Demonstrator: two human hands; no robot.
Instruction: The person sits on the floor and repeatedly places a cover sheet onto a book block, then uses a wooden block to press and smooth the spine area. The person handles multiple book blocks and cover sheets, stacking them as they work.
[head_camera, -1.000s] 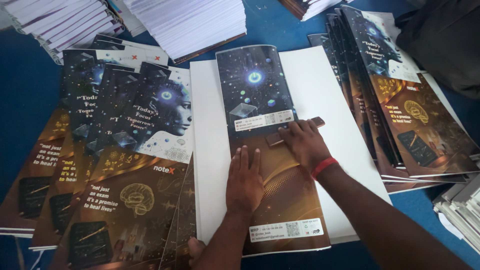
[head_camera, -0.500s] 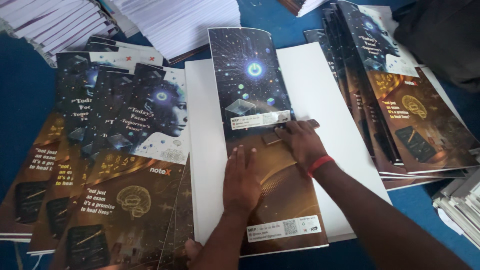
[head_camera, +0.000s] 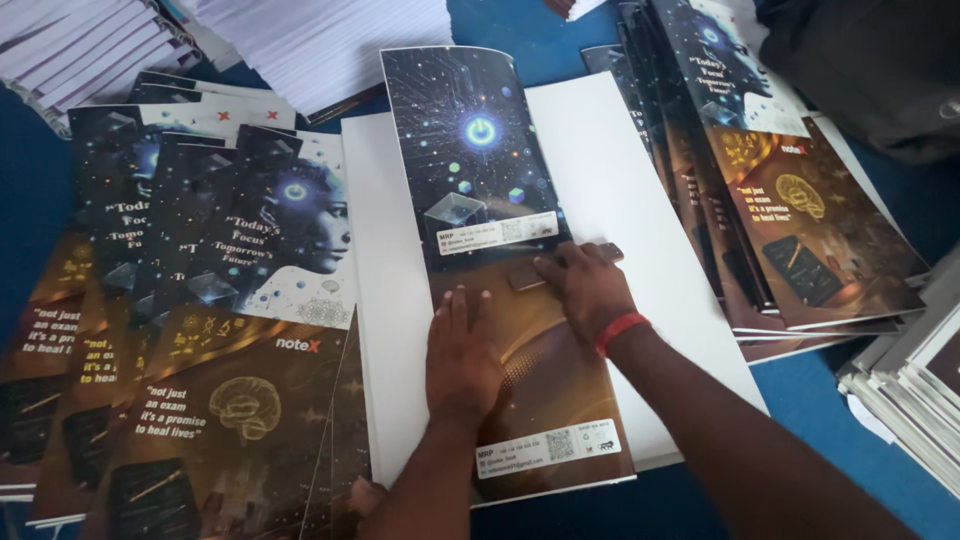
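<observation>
Both hands lie flat, fingers spread, grasping nothing, left hand (head_camera: 462, 352) and right hand (head_camera: 583, 287) pinning the cover (head_camera: 500, 200) on the white sheets (head_camera: 620, 180); press evenly outward, keeping edges, seemingly aligned, square.

My left hand (head_camera: 462, 362) flat on folded cover sheet (head_camera: 490, 250), my right hand (head_camera: 583, 288) on same sheet just right of it, fingertips ahead of left ones. Cover sheet lies on white sheet stack (head_camera: 620, 190), which spreads out both sides of my fingers. Left of my fingers: fanned covers (head_camera: 200, 330), overlapping. Right of them: second fan of covers (head_camera: 790, 200). Far ahead, beyond fingertips: paper stacks (head_camera: 330, 40). Far right, near edge: more stacked books (head_camera: 910, 380). All on table (head_camera: 30, 200).
</observation>
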